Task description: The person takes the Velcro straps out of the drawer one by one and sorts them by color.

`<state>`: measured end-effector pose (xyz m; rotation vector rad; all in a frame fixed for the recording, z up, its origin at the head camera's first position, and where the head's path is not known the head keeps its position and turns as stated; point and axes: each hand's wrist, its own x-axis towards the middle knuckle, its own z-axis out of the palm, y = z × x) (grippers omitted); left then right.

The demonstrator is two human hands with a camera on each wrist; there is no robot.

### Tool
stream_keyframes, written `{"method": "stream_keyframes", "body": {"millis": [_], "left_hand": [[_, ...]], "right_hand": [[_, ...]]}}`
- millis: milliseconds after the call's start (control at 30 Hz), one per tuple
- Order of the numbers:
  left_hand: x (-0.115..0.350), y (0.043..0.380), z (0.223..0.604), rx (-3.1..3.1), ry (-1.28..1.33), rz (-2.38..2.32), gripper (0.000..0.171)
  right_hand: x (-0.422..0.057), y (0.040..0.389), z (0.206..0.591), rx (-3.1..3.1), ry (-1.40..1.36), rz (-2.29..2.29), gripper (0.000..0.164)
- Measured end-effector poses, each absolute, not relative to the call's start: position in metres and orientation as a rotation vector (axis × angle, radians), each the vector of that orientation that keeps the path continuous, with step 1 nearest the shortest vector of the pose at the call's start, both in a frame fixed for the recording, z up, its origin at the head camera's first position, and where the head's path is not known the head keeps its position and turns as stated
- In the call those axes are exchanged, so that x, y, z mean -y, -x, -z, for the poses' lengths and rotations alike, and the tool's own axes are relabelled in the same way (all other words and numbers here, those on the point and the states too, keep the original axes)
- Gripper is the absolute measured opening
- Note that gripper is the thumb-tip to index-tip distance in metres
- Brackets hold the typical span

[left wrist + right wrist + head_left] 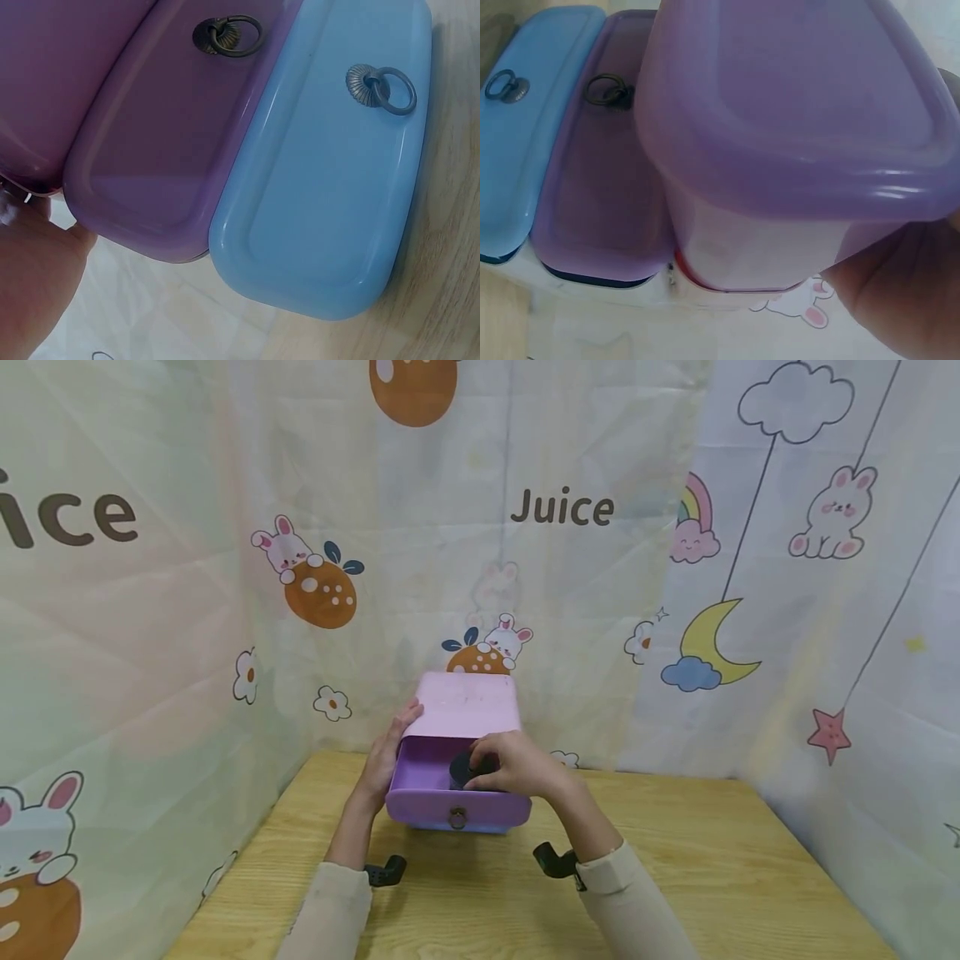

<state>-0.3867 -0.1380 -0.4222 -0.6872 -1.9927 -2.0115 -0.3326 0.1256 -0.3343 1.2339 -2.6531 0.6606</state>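
A small pink cabinet (468, 703) stands at the back of the table, its top purple drawer (420, 808) pulled out. My right hand (517, 764) reaches into that drawer from the right, fingers and thumb pinching a dark, round object (460, 768) partly hidden by the hand and the drawer front. What kind of object it is cannot be told. My left hand (382, 764) lies along the cabinet's left side, fingers extended against it. In the left wrist view, a closed purple drawer (157, 142) and a light blue drawer (319, 180) sit below, each with a metal ring pull.
The wooden table (660, 860) runs out on both sides of the cabinet. A printed curtain (570, 610) with rabbits and fruit hangs close behind it and along the sides. Black camera mounts (555, 860) are strapped to both wrists.
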Motion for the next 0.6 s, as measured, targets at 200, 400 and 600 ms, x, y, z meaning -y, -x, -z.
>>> {"method": "stream_keyframes", "body": {"millis": [200,400,600], "left_hand": [[0.138,0.386,0.422,2.015,0.703,1.991,0.057],[0.138,0.385,0.422,1.991,0.71,2.014,0.057],[0.138,0.386,0.422,1.99,0.704,2.015,0.057]], "right_hand": [[-0.126,0.33,0.332,2.706,-1.196,-0.621,0.028],[-0.132,0.328,0.336,2.694,-1.159,-0.73,0.029],[-0.144,0.318,0.342,2.539,-1.148,-0.956,0.027]]}}
